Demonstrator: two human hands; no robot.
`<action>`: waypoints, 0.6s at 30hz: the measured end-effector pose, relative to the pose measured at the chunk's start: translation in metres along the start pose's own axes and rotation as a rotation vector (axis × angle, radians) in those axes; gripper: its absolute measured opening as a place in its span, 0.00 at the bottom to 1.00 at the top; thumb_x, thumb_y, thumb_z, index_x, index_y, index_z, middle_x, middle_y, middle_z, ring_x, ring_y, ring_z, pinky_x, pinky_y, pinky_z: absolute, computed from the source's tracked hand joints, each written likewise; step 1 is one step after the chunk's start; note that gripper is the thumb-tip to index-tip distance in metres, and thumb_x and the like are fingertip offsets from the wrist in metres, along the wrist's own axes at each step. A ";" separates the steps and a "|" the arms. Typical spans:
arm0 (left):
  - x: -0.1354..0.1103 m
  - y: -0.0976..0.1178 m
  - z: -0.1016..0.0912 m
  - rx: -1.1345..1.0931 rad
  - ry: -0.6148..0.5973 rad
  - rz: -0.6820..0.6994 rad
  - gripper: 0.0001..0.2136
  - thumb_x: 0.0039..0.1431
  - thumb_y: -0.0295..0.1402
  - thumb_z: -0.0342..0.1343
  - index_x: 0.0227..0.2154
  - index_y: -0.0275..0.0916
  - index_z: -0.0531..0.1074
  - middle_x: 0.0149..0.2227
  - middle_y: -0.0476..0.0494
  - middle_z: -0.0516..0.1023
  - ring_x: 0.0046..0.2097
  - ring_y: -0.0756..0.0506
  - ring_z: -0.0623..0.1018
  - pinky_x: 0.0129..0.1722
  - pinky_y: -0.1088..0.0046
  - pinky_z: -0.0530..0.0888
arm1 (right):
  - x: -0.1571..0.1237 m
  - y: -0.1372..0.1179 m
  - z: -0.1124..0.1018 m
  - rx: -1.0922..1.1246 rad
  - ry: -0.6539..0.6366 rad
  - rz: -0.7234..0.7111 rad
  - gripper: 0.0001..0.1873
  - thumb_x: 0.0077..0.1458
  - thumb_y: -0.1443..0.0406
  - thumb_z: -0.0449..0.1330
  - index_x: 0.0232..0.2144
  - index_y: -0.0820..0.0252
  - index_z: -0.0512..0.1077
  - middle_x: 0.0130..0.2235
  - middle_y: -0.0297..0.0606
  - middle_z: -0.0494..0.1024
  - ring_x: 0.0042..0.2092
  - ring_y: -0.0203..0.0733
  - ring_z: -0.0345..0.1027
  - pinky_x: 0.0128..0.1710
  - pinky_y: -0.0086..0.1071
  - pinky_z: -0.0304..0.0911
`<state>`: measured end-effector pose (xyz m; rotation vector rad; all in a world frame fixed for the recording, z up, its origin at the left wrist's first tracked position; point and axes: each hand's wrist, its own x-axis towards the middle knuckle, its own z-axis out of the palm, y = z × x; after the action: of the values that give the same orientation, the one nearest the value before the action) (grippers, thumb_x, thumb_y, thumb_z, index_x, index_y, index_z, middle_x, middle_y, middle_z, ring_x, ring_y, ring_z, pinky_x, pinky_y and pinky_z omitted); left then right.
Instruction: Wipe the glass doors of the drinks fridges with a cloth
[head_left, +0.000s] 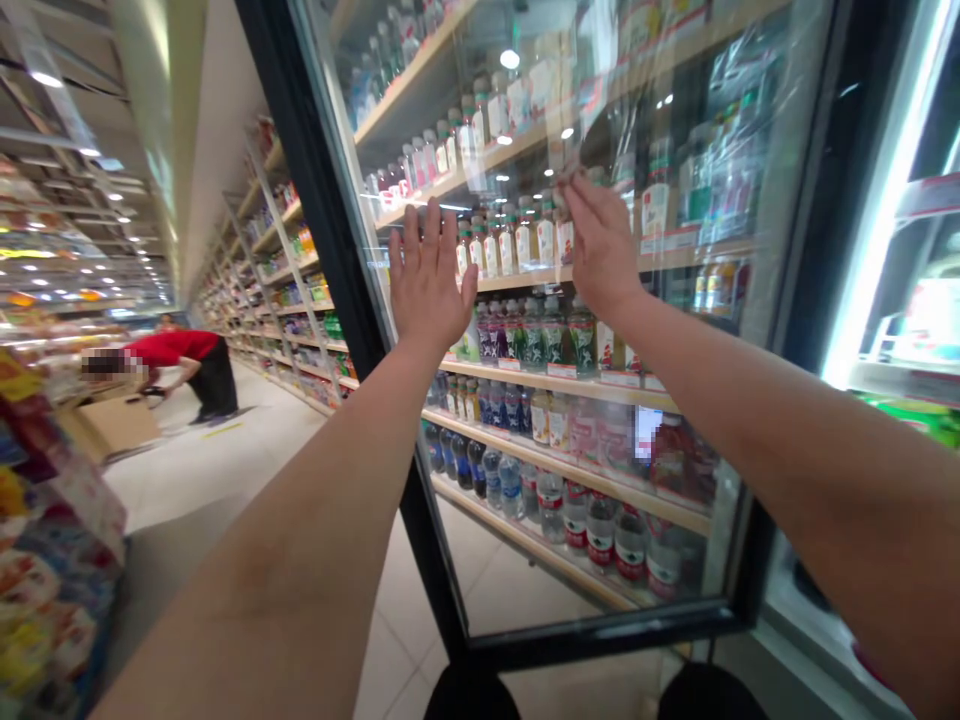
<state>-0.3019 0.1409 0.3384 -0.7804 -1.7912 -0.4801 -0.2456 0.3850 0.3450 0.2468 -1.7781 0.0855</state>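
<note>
A glass door (495, 560) with a black frame stands swung open in front of me. My left hand (429, 275) lies flat against its pane, fingers spread, holding nothing. Higher and to the right, my right hand (600, 235) is at the pane with thumb and fingers pinched together. Clear, wrinkled streaks like thin film show on the glass around and above it; whether the fingertips grip this film I cannot tell. Rows of drink bottles (506, 240) on wooden shelves show in the glass behind both hands.
At the right is a lit cooler (922, 330) with stocked shelves. On the left, a person in a red top (176, 350) bends over a cardboard box (120, 422) in the aisle. Stocked shelving (289, 270) runs along it. Colourful packages (52, 580) stand at the lower left.
</note>
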 end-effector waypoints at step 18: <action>-0.001 -0.008 0.005 0.082 0.060 0.072 0.34 0.71 0.49 0.43 0.74 0.38 0.51 0.77 0.54 0.39 0.77 0.41 0.35 0.77 0.54 0.32 | -0.001 -0.019 0.011 -0.021 -0.244 -0.449 0.32 0.67 0.69 0.42 0.71 0.55 0.57 0.74 0.25 0.52 0.76 0.35 0.40 0.78 0.46 0.43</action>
<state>-0.3106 0.1386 0.3357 -0.7628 -1.7105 -0.3772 -0.2520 0.3648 0.3398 0.6573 -1.9207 -0.2959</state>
